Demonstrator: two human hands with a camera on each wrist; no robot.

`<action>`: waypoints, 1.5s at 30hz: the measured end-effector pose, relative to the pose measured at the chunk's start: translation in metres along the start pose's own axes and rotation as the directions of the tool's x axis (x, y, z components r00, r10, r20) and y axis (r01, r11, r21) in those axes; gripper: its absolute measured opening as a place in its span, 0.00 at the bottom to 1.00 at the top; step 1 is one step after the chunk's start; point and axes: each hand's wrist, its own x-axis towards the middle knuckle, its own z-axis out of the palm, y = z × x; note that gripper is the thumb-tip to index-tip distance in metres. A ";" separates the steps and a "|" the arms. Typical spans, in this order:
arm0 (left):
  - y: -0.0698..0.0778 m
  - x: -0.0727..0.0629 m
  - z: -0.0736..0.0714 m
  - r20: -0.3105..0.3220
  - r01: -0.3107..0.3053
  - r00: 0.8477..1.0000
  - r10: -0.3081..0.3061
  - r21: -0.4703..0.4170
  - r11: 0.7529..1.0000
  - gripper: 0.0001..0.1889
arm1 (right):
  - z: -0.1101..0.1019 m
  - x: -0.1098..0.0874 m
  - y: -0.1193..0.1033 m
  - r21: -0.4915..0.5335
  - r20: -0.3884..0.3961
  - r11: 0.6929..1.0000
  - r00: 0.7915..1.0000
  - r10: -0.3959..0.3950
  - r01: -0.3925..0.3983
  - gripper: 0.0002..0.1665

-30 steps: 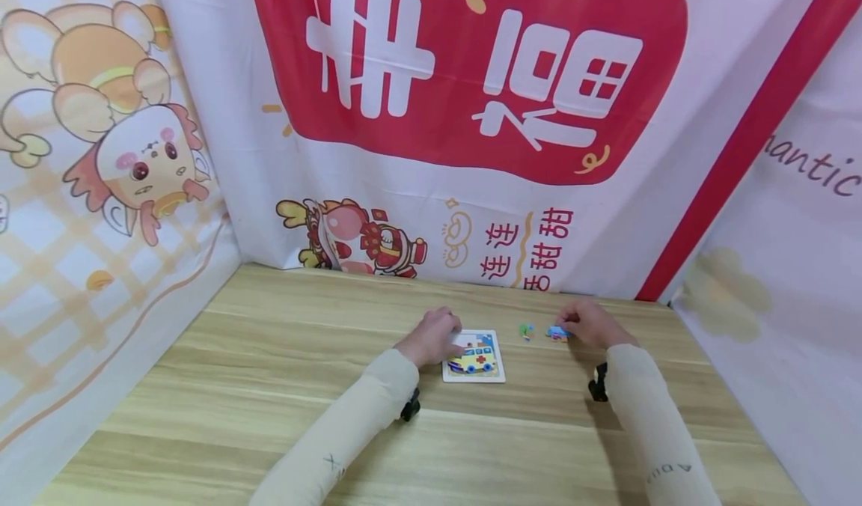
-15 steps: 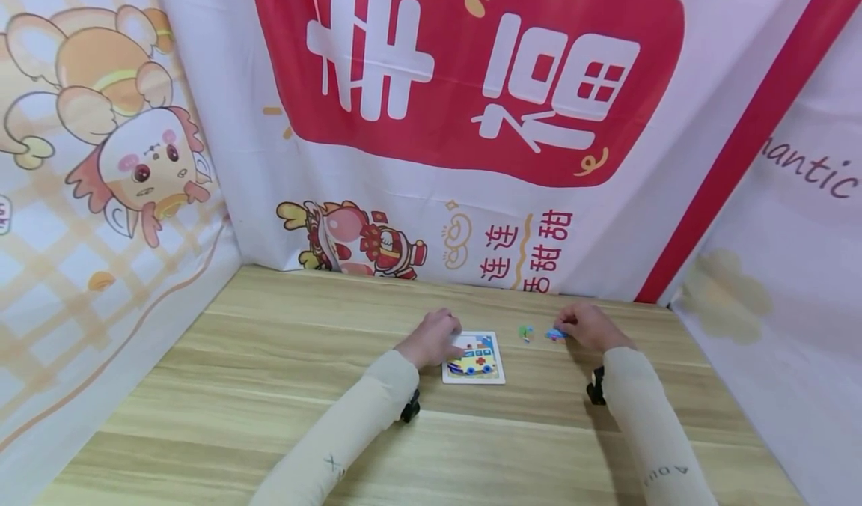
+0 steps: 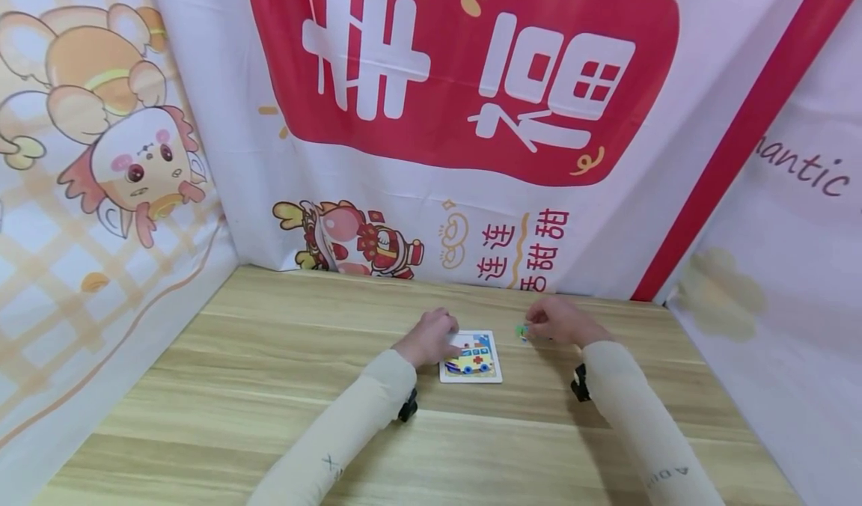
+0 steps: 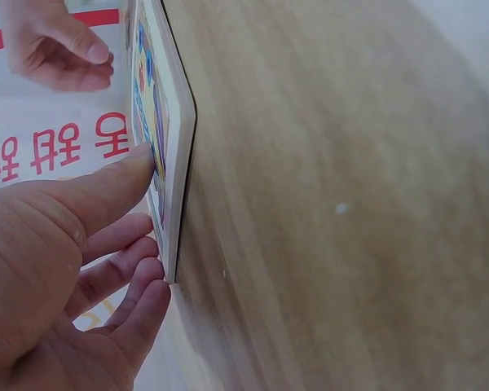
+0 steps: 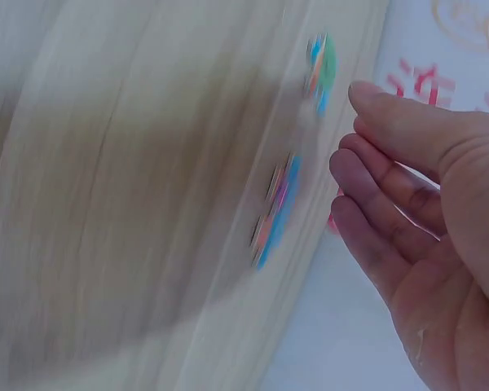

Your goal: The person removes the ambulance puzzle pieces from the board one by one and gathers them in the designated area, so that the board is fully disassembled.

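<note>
My left hand (image 3: 429, 339) holds a white-framed puzzle board (image 3: 497, 364) at its left side. In the left wrist view the thumb rests on the picture face and the fingertips meet the board's edge (image 4: 182, 122). The board's picture shows a yellow ambulance with a red cross and blue wheels. To its right, my right hand (image 3: 564, 320) hovers with thumb and forefinger close together beside a green-and-blue puzzle piece (image 5: 323, 69). No piece shows between those fingers. A blue-and-pink puzzle piece (image 5: 279, 208) lies on the table, mostly hidden behind the right hand in the head view.
A wood-grain table (image 3: 269, 409) carries everything. Behind it hangs a red and white printed cloth (image 3: 444, 139), close beyond the pieces. Printed cloths also stand at the left (image 3: 101, 214) and right sides. Each wrist bears a small black camera.
My right hand has left the blue-and-pink piece and moved left to the green-and-blue one. The left hand has stayed on the board.
</note>
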 end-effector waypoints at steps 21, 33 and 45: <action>0.000 0.001 0.001 0.007 -0.008 1.000 0.008 -0.003 1.000 0.22 | 0.030 0.022 -0.068 0.024 0.119 0.992 0.985 -0.127 0.125 0.09; 0.004 0.005 0.001 0.036 0.012 0.999 -0.012 0.012 1.000 0.22 | 0.027 0.021 -0.071 0.048 0.147 0.997 0.987 -0.070 0.064 0.11; 0.008 0.010 0.011 -0.006 -0.089 0.996 0.089 0.019 0.996 0.20 | 0.030 0.027 -0.084 -0.058 0.125 0.994 0.988 -0.088 0.096 0.11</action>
